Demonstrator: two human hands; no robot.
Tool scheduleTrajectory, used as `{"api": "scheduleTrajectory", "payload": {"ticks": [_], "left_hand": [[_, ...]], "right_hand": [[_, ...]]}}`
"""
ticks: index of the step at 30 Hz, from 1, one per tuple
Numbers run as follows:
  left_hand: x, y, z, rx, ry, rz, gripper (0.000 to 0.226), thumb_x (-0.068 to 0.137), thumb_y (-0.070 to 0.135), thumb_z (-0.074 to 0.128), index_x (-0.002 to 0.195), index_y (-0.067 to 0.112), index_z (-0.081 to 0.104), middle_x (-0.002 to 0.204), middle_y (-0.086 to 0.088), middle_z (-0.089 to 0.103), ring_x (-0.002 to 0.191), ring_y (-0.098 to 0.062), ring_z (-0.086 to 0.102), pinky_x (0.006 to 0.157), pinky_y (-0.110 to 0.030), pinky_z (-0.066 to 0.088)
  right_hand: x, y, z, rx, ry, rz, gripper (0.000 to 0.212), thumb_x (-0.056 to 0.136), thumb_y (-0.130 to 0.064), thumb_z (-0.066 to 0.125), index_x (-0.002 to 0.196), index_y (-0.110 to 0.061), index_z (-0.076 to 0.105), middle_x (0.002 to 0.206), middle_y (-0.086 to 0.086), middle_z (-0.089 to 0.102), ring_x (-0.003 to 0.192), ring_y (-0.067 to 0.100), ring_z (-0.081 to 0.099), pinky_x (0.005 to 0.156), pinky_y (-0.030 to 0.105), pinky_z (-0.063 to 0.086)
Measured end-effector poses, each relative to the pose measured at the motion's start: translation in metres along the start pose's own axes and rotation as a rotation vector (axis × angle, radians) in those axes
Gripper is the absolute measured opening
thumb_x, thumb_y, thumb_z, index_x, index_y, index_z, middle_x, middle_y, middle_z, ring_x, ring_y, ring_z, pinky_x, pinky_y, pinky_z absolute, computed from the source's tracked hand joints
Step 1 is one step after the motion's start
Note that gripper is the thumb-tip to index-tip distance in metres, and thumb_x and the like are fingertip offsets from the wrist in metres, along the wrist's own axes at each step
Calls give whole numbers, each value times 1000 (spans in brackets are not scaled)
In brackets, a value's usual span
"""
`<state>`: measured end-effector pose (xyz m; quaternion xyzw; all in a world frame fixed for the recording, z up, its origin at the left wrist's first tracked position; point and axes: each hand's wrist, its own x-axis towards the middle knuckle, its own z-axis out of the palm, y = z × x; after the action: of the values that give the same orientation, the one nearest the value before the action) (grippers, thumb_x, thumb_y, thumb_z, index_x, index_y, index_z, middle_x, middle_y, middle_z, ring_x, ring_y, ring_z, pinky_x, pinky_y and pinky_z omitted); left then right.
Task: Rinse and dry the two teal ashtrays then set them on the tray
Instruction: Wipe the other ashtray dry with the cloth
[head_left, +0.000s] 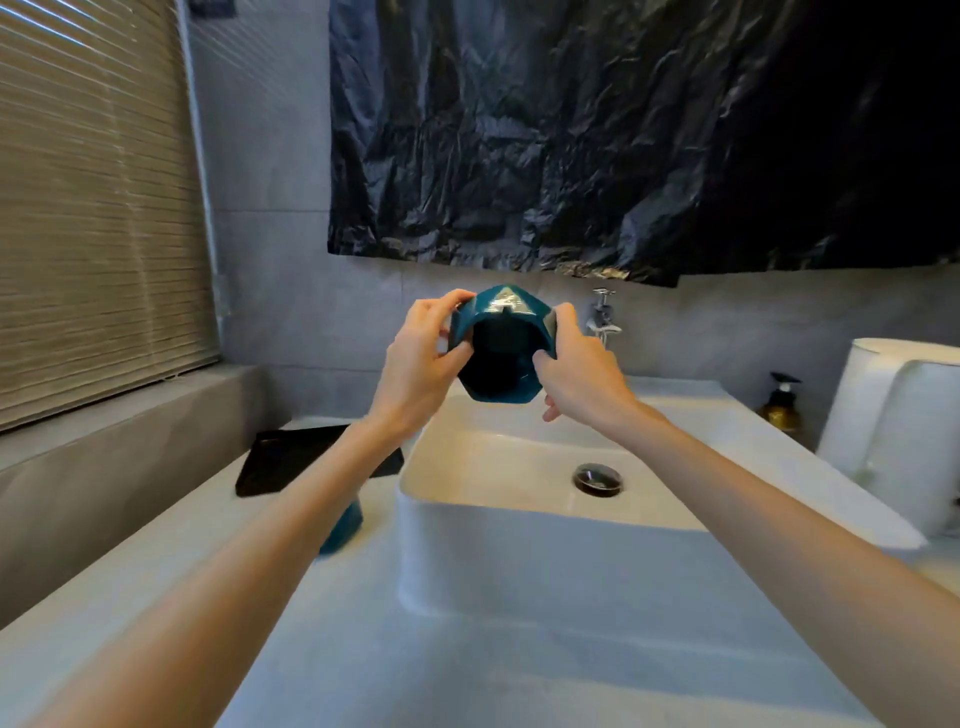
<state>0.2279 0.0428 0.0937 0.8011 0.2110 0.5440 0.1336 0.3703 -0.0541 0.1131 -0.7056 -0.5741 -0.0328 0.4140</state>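
Pale counter here, white basin sitting on it, black tray just left of that. One teal ashtray sits by the tray, half behind my forearm. Pump bottle stands far right.

Head-worn wide view, forward and down, close over sink

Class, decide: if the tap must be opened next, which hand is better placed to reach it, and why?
Probably the right hand: it grips the ashtray on the side nearest the tap, while the left hand holds the far side.
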Motion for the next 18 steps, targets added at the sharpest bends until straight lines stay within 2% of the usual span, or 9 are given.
{"api": "scheduleTrajectory", "payload": {"ticks": [2, 4, 6, 8, 10, 11, 14, 18], "left_hand": [[6, 9, 26, -116, -52, 24, 48, 86, 4, 59, 129, 22, 48, 116, 3, 56, 101, -12, 52, 92, -30, 49], [10, 16, 47, -184, -95, 49, 54, 84, 3, 64, 131, 23, 47, 117, 9, 57, 103, -1, 52, 92, -21, 48], [12, 22, 63, -200, -117, 108, 59, 81, 4, 70, 131, 25, 47, 119, 17, 54, 104, 9, 51, 94, -12, 45], [13, 28, 77, -175, -118, 179, 61, 78, 5, 74, 131, 21, 48, 120, 18, 51, 105, 9, 48, 93, -5, 40], [14, 33, 90, -130, -108, 242, 63, 75, 6, 76, 132, 14, 48, 122, 8, 54, 108, 3, 48, 95, -8, 40], [15, 36, 95, -111, -105, 266, 64, 74, 6, 77, 132, 13, 49, 124, 3, 57, 109, -2, 50, 97, -14, 43], [18, 40, 107, -51, -99, 323, 66, 72, 6, 79, 130, 12, 50, 124, -6, 60, 111, -15, 56, 99, -27, 47], [18, 47, 120, -35, -81, 356, 63, 69, 6, 81, 125, 10, 53, 120, -6, 63, 104, -6, 52, 93, -20, 46]], "right_hand": [[-1, 23, -13, -77, 141, -33, 17, 93, -12, 42, 106, -18, 33, 97, 9, 57, 80, 35, 62, 62, 46, 56], [-3, 45, -24, -111, 235, -79, 24, 93, -12, 44, 113, -21, 34, 105, 9, 58, 90, 34, 58, 75, 52, 52], [-7, 64, -33, -99, 289, -130, 30, 95, -15, 46, 120, -27, 33, 108, 6, 56, 92, 30, 57, 76, 50, 53], [-12, 79, -42, -107, 329, -173, 34, 96, -16, 48, 125, -27, 32, 110, 6, 53, 92, 24, 57, 76, 43, 55], [-16, 90, -49, -142, 354, -203, 40, 96, -13, 50, 129, -24, 32, 113, 9, 51, 92, 21, 56, 75, 34, 54], [-17, 95, -52, -162, 367, -210, 44, 95, -11, 51, 132, -22, 31, 114, 10, 51, 93, 20, 57, 76, 32, 54], [-19, 110, -58, -195, 400, -242, 52, 94, -8, 54, 137, -20, 28, 119, 12, 49, 96, 19, 57, 79, 31, 56], [-23, 124, -63, -207, 433, -271, 52, 94, -10, 54, 140, -14, 30, 120, 16, 49, 98, 20, 57, 78, 25, 52]]}}
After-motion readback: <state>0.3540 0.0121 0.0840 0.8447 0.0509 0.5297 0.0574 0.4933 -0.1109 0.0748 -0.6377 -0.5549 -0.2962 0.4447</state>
